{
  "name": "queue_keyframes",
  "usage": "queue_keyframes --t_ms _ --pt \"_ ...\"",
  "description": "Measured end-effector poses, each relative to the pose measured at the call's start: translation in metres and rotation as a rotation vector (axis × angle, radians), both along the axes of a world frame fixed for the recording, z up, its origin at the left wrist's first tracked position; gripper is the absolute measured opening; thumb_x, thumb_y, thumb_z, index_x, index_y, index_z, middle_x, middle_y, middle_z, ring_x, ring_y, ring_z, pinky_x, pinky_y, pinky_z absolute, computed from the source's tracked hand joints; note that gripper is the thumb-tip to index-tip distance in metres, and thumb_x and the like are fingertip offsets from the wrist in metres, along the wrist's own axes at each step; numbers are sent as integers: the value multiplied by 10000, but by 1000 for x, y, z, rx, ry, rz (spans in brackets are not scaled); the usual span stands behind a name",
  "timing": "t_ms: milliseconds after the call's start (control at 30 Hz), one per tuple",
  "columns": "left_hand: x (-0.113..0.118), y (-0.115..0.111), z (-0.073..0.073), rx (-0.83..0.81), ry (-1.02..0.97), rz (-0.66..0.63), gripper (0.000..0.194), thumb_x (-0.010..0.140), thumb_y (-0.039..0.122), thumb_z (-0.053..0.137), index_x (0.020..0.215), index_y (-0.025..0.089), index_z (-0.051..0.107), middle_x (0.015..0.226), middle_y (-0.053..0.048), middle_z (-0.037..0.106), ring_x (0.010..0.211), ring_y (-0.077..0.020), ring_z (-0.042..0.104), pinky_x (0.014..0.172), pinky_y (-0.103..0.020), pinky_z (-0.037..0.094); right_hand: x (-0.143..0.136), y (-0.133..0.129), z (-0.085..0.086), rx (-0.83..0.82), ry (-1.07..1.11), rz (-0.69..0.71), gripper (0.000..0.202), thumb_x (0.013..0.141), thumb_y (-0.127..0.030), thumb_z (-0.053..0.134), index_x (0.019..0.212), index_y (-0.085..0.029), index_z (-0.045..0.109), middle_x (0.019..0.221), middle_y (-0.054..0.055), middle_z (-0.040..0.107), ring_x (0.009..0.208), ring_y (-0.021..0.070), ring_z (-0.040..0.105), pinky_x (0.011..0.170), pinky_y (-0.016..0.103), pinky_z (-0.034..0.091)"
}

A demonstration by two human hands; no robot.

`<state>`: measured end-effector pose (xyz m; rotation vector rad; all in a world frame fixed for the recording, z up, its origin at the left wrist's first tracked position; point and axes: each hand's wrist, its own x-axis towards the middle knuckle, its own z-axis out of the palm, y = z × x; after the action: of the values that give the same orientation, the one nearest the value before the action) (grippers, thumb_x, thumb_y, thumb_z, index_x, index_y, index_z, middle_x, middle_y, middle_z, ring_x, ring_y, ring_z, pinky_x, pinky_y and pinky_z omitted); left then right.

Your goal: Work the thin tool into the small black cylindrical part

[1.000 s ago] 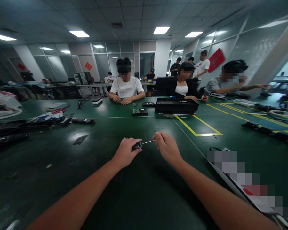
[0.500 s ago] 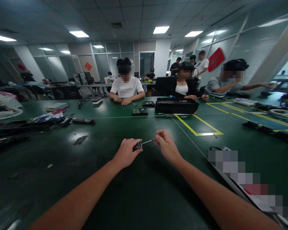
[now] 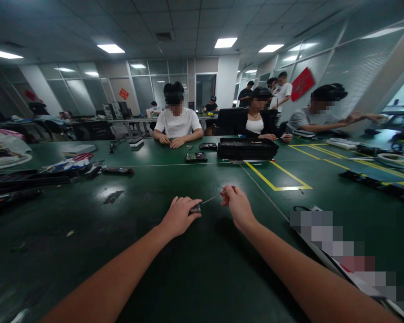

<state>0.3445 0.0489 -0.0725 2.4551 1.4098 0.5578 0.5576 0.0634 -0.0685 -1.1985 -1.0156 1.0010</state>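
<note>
My left hand is closed around a small dark cylinder with a paler rim, just above the green table. Most of the cylinder is hidden by the fingers and palm. To its right, my right hand pinches one end of a thin metal rod. The rod slants down to the left, and its free end comes near the cylinder's rim; whether they touch I cannot tell. My right fingers hide the rod's held end, so its kind is unclear.
Across the table lie a green circuit board and a long black tray. Tools and cables, with a dark pen-shaped tool, lie at left. A blurred-out pale object is near my right forearm. Several people sit opposite.
My right hand has moved slightly right and turned, its fingers curling more over the rod. The cylinder in my left hand has tilted, so its round end shows less.
</note>
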Motion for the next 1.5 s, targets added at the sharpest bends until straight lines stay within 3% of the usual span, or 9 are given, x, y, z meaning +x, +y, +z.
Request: queue_keyframes --t_ms 300,700,1167,1500 --pt "2 -1 -1 3 3 -10 528 940 417 545 1439 272 450 1124 -66 608 1086 -244 521 1043 -473 321 -6 -6 4 91 -49 132 342 806 -537 617 858 -199 624 727 19 637 631 159 572 625 320 482" --pt "1 -1 3 -41 -67 14 595 961 441 494 1490 196 374 1131 -81 606 1087 -248 520 1043 -448 333 -3 -3 3 62 22 147 320 790 -504 653 863 -193 634 771 30 660 659 166 606 651 334 500" --pt "3 -4 12 -13 -141 34 429 934 310 571 1349 208 531 1099 -63 625 1049 -234 542 1022 -434 359 -3 -7 7 69 12 155 317 794 -501 655 840 -187 644 751 33 670 666 171 626 664 336 520" --pt "2 -2 10 1 -182 40 414 925 312 589 1327 222 545 1130 -60 629 1053 -237 548 1011 -434 369 -2 -6 6 121 -57 149 300 835 -482 612 854 -183 632 737 34 664 646 172 619 649 339 501"
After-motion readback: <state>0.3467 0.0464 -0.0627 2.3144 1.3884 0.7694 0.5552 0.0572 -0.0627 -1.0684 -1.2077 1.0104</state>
